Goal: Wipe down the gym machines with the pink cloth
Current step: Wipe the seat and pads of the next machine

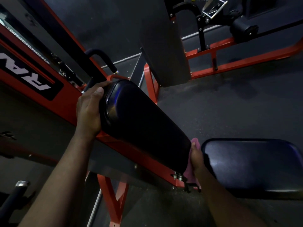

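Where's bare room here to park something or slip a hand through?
Free: seat pad top is bare; back pad face is bare between left grip and right grip; floor between the grey column and seat pad is open. Crowded: the gap between the pads, filled by right grip, pink cloth and bolts.

Narrow gap separates back pad point(144, 122) from seat point(252, 167).

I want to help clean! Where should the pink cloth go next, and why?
Probably slide the pink cloth up along the long black pad: the right hand holds it at the pad's lower end, while the left hand grips the top.
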Action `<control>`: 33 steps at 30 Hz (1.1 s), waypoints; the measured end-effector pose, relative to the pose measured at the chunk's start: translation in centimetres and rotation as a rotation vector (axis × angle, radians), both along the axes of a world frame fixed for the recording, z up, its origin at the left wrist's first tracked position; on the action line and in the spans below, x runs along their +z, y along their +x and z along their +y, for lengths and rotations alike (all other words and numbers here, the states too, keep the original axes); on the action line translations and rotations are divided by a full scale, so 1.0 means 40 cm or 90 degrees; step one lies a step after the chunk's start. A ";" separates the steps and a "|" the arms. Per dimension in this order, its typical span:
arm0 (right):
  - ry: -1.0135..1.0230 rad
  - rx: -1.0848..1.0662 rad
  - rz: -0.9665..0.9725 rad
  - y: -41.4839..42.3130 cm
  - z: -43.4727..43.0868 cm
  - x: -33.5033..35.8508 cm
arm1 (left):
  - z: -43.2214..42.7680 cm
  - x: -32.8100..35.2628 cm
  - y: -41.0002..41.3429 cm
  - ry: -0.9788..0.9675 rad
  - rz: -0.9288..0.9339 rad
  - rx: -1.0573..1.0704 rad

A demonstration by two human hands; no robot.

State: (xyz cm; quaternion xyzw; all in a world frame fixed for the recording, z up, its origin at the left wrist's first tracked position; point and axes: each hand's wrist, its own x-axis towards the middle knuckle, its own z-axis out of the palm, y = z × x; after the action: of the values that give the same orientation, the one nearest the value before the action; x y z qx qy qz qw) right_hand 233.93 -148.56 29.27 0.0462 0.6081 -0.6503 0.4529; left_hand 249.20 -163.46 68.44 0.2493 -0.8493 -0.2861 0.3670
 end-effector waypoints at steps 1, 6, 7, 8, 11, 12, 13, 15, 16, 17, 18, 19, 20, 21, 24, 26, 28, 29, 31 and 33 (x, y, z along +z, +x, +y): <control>0.001 0.005 -0.008 -0.018 -0.004 0.068 | 0.001 0.000 0.001 -0.012 -0.006 0.003; -0.120 -0.034 -0.070 -0.064 -0.066 0.199 | -0.009 -0.001 0.005 -0.023 -0.013 0.015; -0.144 -0.020 -0.068 -0.070 -0.076 0.219 | -0.007 -0.001 0.003 -0.028 -0.016 0.018; -0.154 0.009 -0.039 -0.078 -0.086 0.244 | -0.001 0.002 0.001 -0.034 -0.017 0.019; -0.160 0.098 0.096 -0.094 -0.117 0.295 | 0.015 0.007 -0.004 -0.048 -0.018 0.008; -0.169 0.102 0.122 -0.098 -0.127 0.300 | 0.016 0.006 -0.005 -0.047 -0.013 0.011; -0.169 0.091 0.135 -0.095 -0.131 0.289 | 0.016 0.004 -0.004 -0.048 -0.011 0.016; -0.139 0.092 0.146 -0.100 -0.129 0.250 | 0.008 0.005 -0.001 -0.066 -0.016 0.023; -0.108 0.104 0.128 -0.100 -0.120 0.218 | 0.003 0.003 0.000 -0.078 -0.027 0.024; -0.095 0.106 0.104 -0.103 -0.115 0.192 | -0.002 0.003 0.003 -0.092 -0.039 0.030; -0.088 0.110 0.066 -0.110 -0.119 0.152 | -0.005 0.001 0.004 -0.100 -0.052 0.038; -0.091 0.097 0.027 -0.111 -0.113 0.165 | -0.008 0.000 0.005 -0.098 -0.056 0.044; -0.103 0.087 0.011 -0.108 -0.110 0.202 | -0.010 0.000 0.006 -0.088 -0.053 0.048; -0.115 0.087 0.004 -0.109 -0.115 0.234 | -0.014 -0.001 0.007 -0.080 -0.044 0.049; -0.133 0.126 0.063 -0.117 -0.162 0.303 | -0.026 -0.010 0.009 -0.066 -0.039 0.055; -0.114 0.162 0.140 -0.142 -0.228 0.302 | -0.036 -0.012 0.012 -0.044 -0.040 0.061; -0.114 0.171 0.209 -0.151 -0.274 0.339 | -0.040 -0.015 0.013 -0.030 -0.041 0.068; -0.142 0.185 0.231 -0.140 -0.272 0.400 | -0.040 -0.016 0.013 -0.031 -0.044 0.073; -0.195 0.208 0.272 -0.095 -0.228 0.549 | -0.033 -0.017 0.013 -0.036 -0.047 0.080; -0.226 0.200 0.276 -0.078 -0.203 0.580 | -0.023 -0.013 0.011 -0.042 -0.042 0.084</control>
State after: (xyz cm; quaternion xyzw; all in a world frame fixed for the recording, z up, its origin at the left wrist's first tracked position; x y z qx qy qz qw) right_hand 230.82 -156.68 52.47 -0.2675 0.5673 -0.6632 0.4084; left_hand 249.64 -164.38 67.92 0.3017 -0.8518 -0.2244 0.3648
